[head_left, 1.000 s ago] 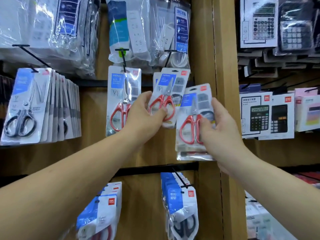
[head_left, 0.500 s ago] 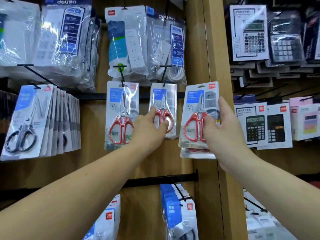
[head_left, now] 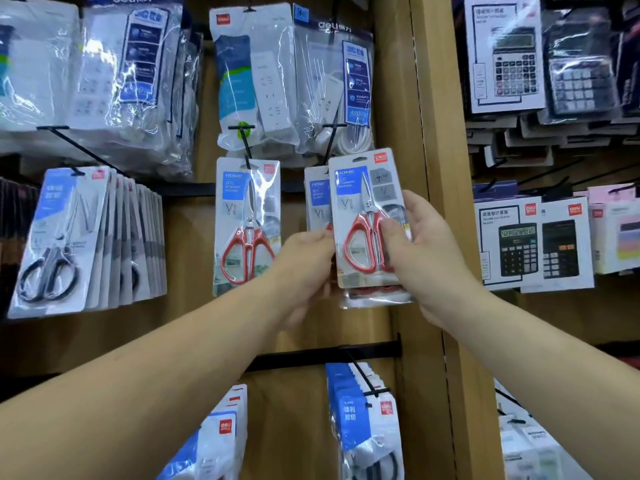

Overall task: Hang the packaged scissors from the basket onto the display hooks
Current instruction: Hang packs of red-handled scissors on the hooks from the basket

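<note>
our right hand (head_left: 427, 261) brings its gripped scissors packets (head_left: 363, 209) under the hook (head_left: 331, 142). our left hand (head_left: 304, 268) now pinches one for hanging.

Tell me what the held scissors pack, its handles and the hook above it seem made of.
Scissors pack: printed card under clear glossy plastic, going by the glare streaks. Handles: smooth red, likely plastic. Blades: bright, metal-looking. Hook: thin black rod, probably painted metal wire.

bare forearms (head_left: 156, 375); left hand (head_left: 304, 268), right hand (head_left: 427, 254) bare
</note>
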